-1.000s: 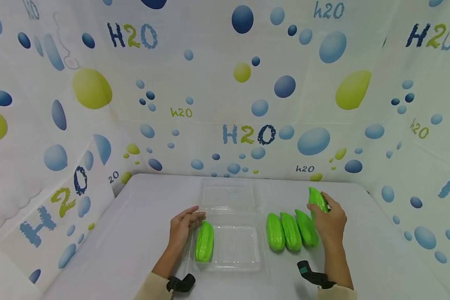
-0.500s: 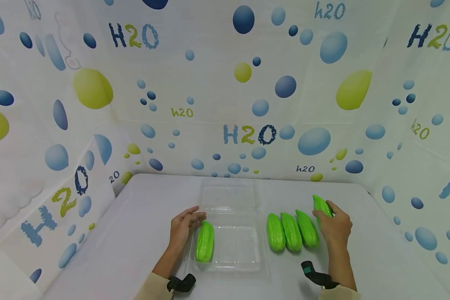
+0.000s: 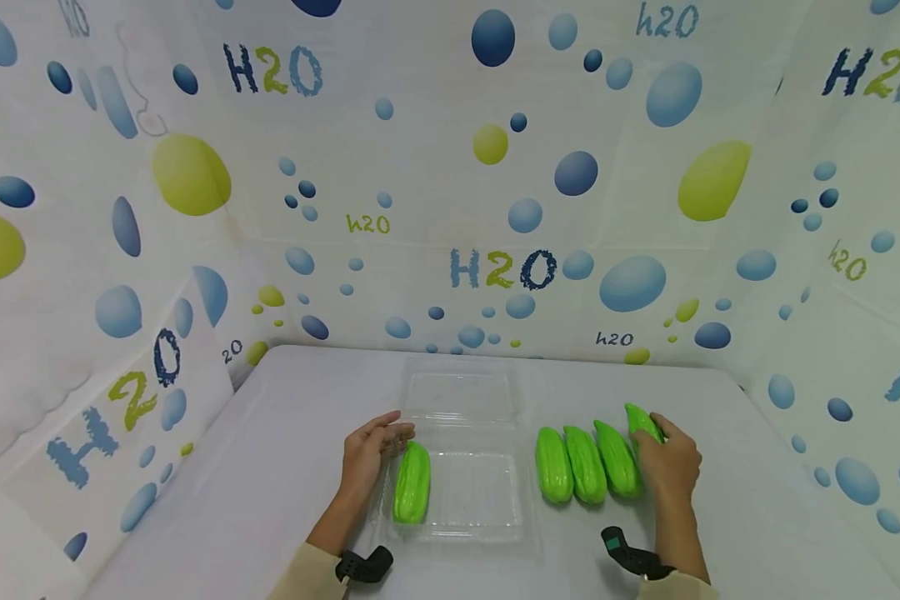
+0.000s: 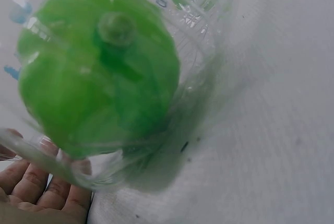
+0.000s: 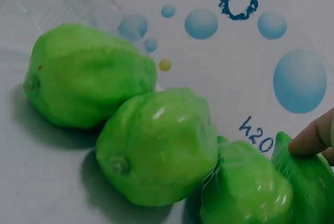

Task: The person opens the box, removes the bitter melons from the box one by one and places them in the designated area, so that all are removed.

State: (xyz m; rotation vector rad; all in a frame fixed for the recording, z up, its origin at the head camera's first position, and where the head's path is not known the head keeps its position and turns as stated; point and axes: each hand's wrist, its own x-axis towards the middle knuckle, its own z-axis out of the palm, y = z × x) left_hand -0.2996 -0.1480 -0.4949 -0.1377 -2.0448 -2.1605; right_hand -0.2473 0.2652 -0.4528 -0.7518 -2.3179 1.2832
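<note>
Vegetable (image 3: pixel 642 423), green and ridged, sits pinched in the right hand (image 3: pixel 669 460), its pointed tip showing beyond the grip and its near end hidden from the head camera. Just left of the grip, three matching vegetables (image 3: pixel 587 467) lie in a row on the white table (image 3: pixel 285 467), the closest just beside the hand. Farther left stands a clear plastic box (image 3: pixel 476 492), its lid (image 3: pixel 461 396) folded back on the far side, with one more vegetable (image 3: pixel 412 483) lying along the box's left side. Farthest left from the grip, the left hand (image 3: pixel 366 454) rests relaxed at that side. Beyond the grip hangs a white backdrop (image 3: pixel 420 150) with blue dots.
</note>
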